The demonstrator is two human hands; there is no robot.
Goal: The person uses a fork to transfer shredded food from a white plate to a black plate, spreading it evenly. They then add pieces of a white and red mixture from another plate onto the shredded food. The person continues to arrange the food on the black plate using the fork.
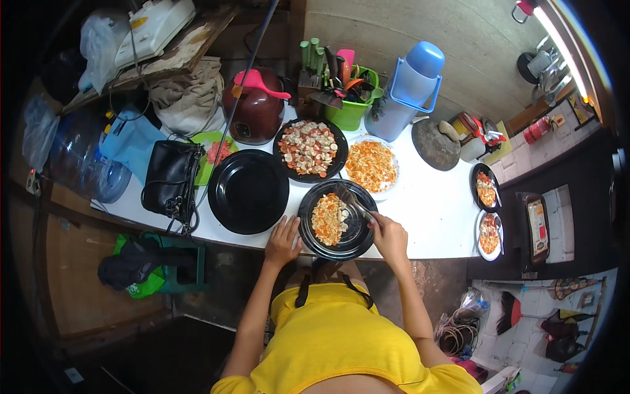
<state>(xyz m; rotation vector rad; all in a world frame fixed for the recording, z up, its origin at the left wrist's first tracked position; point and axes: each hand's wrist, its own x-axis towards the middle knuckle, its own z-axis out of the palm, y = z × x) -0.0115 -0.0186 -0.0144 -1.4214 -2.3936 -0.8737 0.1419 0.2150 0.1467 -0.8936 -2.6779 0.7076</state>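
In front of me at the table's near edge is a black plate with chopped orange and pale food on its left half. My right hand is closed round the handle of a metal spoon, whose head lies over the plate's upper part. My left hand rests palm down at the plate's left side, fingers stretched out, holding nothing. Behind stand a black plate heaped with sliced sausage-like pieces and a white plate of shredded orange and pale food. A bare black plate lies to the left.
Along the back are a dark red rice cooker with a pink spoon, a green utensil holder, a blue jug and a stone mortar. A black handbag sits left. Two filled plates stand at the right edge.
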